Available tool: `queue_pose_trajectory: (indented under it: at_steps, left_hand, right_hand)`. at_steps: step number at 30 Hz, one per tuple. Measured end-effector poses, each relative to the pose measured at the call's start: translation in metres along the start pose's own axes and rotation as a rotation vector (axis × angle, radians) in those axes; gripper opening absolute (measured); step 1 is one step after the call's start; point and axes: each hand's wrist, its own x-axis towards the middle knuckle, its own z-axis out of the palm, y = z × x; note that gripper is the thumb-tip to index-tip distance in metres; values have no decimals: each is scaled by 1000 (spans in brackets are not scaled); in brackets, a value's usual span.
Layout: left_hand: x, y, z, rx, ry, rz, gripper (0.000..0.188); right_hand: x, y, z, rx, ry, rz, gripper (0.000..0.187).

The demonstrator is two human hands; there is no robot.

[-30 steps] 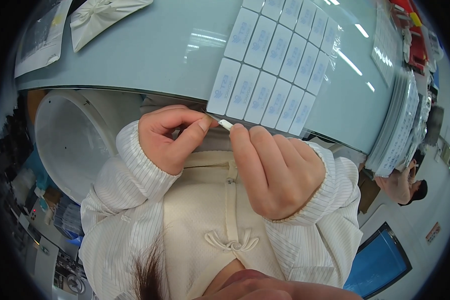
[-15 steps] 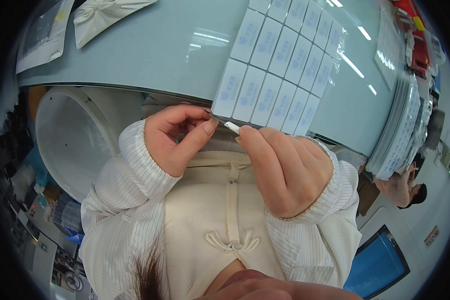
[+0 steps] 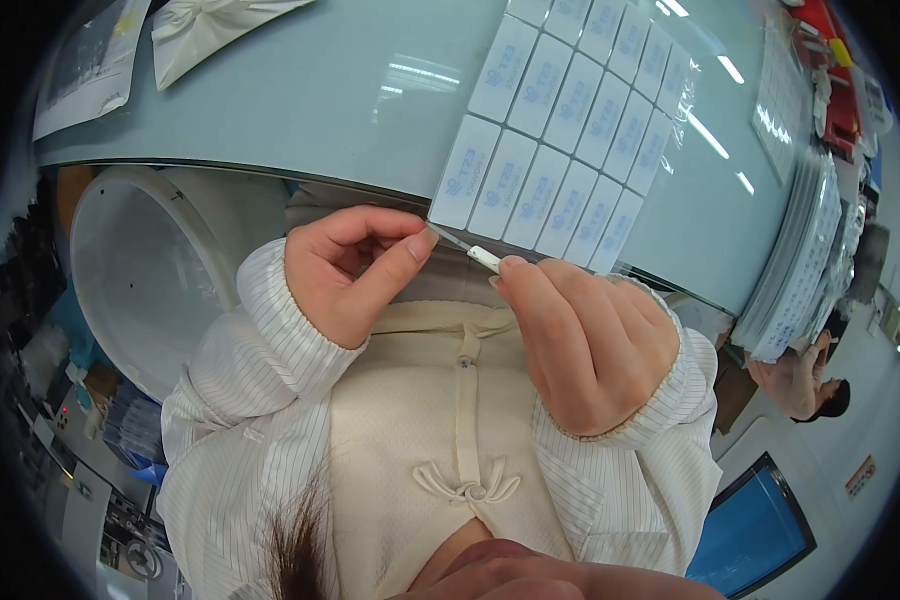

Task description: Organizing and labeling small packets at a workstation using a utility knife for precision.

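Observation:
Between my hands, below the table edge, is a small white stick-like piece [image 3: 483, 258] with a thin, pale shaft running from its far end. My right hand [image 3: 595, 345] pinches the white piece between thumb and forefinger, the other fingers curled in. My left hand [image 3: 355, 270] is closed in a pinch at the tip of the thin shaft; what lies between its fingertips is mostly hidden. Just beyond the fingertips, a block of white boxes [image 3: 535, 195] with pale blue print lies in rows at the table's front edge, glossy like film-wrapped goods.
The pale glass-like table [image 3: 300, 110] reaches beyond my hands. A white bag [image 3: 205, 35] and a clear printed packet [image 3: 88, 75] lie at its far left. A big white bucket [image 3: 135, 290] stands at left. Stacked wrapped sheets [image 3: 795, 265] and a person [image 3: 795, 380] are at right.
My right hand has drawn slightly right and toward me with the white piece, and the thin shaft now shows between both hands. My left hand has barely moved.

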Motion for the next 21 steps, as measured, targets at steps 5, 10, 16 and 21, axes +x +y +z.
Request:
queue_pose_trajectory:
  at_steps: [5,10,16,21]
  left_hand:
    - [0,3,1,91,22,25,14]
    - [0,7,0,107,12,3,12]
    - [-1,9,0,111,7,-55,13]
    - [0,7,0,91,4,-16,13]
  right_hand:
    - [-3,6,12,-71,125,-101,34]
    - [-3,5,11,-67,130,-101,34]
    - [-2,1,2,-11,20,-15,29]
    - [-3,6,13,-72,142,-107,34]
